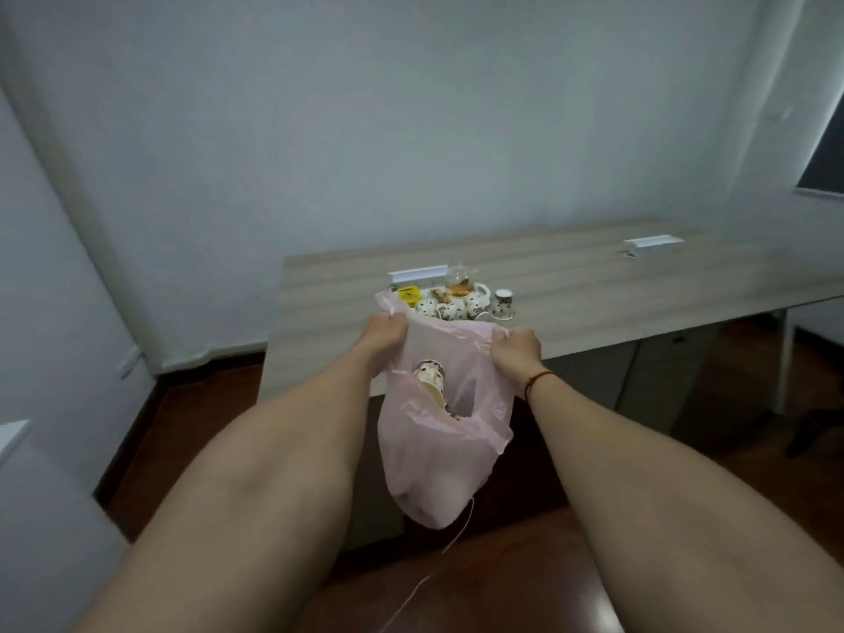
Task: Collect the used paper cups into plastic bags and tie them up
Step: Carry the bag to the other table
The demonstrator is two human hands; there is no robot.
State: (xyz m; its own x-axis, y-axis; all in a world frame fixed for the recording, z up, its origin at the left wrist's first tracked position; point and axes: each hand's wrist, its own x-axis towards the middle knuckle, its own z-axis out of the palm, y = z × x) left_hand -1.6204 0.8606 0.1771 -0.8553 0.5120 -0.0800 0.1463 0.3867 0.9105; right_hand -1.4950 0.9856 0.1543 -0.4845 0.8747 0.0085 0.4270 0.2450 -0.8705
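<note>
While I hold the plastic bag (434,463) by its mouth under the head camera, my left hand (386,335) grips the far rim and my right hand (516,351) the near rim. The fingers of both are curled, pinching the thin film, so the opening is pulled wide. The bag hangs in the air in front of the bench (593,303), with a patterned paper cup (429,374) lying tilted inside near the top. More patterned cups (450,308) stand bunched on the bench just beyond the bag, and a lone cup (502,303) is to their right. I judge the mouth should come level with the bench edge. One hand should let go only once the other has gathered enough rim to stop the mouth collapsing, and cups should go in low so the film does not tear.
</note>
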